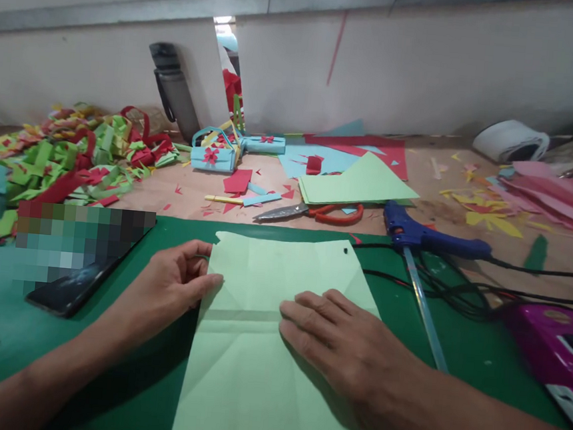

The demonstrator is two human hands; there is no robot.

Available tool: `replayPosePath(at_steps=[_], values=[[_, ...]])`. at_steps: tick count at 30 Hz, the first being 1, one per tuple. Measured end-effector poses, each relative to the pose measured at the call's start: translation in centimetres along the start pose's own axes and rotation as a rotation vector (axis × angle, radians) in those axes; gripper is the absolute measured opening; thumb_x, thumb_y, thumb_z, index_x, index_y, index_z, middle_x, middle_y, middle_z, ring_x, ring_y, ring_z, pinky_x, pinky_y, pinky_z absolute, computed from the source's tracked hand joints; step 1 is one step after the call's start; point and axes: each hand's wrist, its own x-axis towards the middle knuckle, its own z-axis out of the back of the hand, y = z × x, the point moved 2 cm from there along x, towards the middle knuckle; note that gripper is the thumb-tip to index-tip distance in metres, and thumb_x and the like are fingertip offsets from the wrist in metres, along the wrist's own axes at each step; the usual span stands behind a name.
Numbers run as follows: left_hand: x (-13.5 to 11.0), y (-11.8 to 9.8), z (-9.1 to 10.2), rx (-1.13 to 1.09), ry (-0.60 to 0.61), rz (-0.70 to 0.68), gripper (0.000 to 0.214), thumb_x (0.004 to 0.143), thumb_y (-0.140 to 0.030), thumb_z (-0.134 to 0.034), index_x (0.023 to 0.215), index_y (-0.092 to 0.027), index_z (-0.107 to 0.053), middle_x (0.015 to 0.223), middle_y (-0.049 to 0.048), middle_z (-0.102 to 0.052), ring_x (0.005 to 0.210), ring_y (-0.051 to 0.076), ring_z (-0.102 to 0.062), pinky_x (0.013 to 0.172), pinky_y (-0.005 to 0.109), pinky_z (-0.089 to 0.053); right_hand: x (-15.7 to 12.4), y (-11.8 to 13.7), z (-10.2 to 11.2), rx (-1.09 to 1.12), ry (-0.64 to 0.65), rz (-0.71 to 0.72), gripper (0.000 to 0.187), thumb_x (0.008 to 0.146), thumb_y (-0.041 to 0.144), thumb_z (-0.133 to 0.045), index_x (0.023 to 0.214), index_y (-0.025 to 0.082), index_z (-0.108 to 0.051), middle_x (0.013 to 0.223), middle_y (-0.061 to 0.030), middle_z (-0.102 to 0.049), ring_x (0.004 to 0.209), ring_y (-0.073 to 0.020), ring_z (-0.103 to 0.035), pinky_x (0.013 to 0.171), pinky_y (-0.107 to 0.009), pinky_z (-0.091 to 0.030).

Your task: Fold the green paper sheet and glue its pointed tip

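Observation:
A pale green sheet of paper (252,373) with several fold creases lies before me on the green mat (151,390). At the sheet's left edge, my left hand (185,276) pinches the paper, thumb on top and fingers curled at the side. My right hand (340,340) rests flat on the right part of the sheet, fingers stretched toward the middle. The sheet's far edge is slightly ragged at its left corner, and a small black spot shows near its right corner.
Scissors (311,212), green paper sheets (359,184) and small blue paper bags (214,156) lie beyond the mat. A blue glue gun (415,236) with cables and a purple device (549,358) are right. A phone (72,283), a paper pile (71,156) and a bottle (174,91) are left.

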Motion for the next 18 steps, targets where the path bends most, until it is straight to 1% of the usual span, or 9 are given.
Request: replayPosePath(at_steps=[3, 6, 8, 12, 15, 18], values=[[0.2, 0.0, -0.1, 0.01, -0.038, -0.004, 0.033, 0.074, -0.035, -0.061, 0.097, -0.017, -0.048, 0.053, -0.0089, -0.043, 0.046, 0.007, -0.038, 0.042, 0.017, -0.032, 1.0, 0.5, -0.3, 0.054, 0.052, 0.014, 0.035, 0.084, 0.013, -0.043, 0.118, 0.013, -0.049, 0.123, -0.0121, -0.055, 0.107, -0.0258, -0.049, 0.089, -0.044, -0.04], [0.4, -0.2, -0.5, 0.036, -0.048, -0.028, 0.032, 0.074, -0.034, -0.061, 0.097, -0.017, -0.049, 0.053, -0.0089, -0.043, 0.045, 0.007, -0.036, 0.041, 0.017, -0.029, 1.9, 1.0, -0.6, 0.082, 0.079, 0.024, 0.033, 0.088, 0.027, -0.047, 0.118, 0.013, -0.048, 0.124, -0.0122, -0.053, 0.109, -0.0272, -0.048, 0.088, -0.046, -0.04], [0.4, -0.4, -0.8, 0.049, -0.048, -0.041, 0.032, 0.074, -0.034, -0.06, 0.098, -0.017, -0.049, 0.053, -0.0088, -0.043, 0.045, 0.007, -0.035, 0.041, 0.017, -0.029, 2.3, 1.4, -0.6, 0.109, 0.11, 0.033, 0.039, 0.088, 0.037, -0.047, 0.119, 0.013, -0.048, 0.125, -0.0128, -0.052, 0.113, -0.0287, -0.045, 0.09, -0.048, -0.039], [0.4, -0.7, -0.8, 0.044, -0.052, -0.036, 0.035, 0.074, -0.035, -0.059, 0.101, -0.016, -0.048, 0.051, -0.0094, -0.041, 0.043, 0.006, -0.034, 0.04, 0.017, -0.029, 2.7, 1.6, -0.1, 0.184, 0.136, 0.015, 0.051, 0.087, 0.048, -0.045, 0.125, 0.014, -0.045, 0.125, -0.0132, -0.052, 0.119, -0.0291, -0.04, 0.095, -0.049, -0.034], [0.4, -0.5, -0.6, -0.003, 0.0, 0.001, 0.039, 0.077, -0.039, -0.056, 0.106, -0.015, -0.046, 0.05, -0.01, -0.039, 0.041, 0.007, -0.035, 0.039, 0.017, -0.03, 2.7, 1.4, 0.2, 0.235, 0.178, 0.015, 0.058, 0.086, 0.051, -0.045, 0.13, 0.014, -0.04, 0.131, -0.0125, -0.048, 0.123, -0.0286, -0.036, 0.099, -0.049, -0.03], [0.1, -0.1, -0.3, -0.039, 0.089, 0.012, 0.048, 0.075, -0.037, -0.06, 0.115, -0.016, -0.044, 0.057, -0.0081, -0.044, 0.045, 0.007, -0.04, 0.041, 0.018, -0.034, 2.7, 1.2, 0.3, 0.271, 0.207, 0.006, 0.063, 0.085, 0.053, -0.044, 0.134, 0.014, -0.036, 0.137, -0.012, -0.043, 0.127, -0.029, -0.031, 0.102, -0.051, -0.025]])
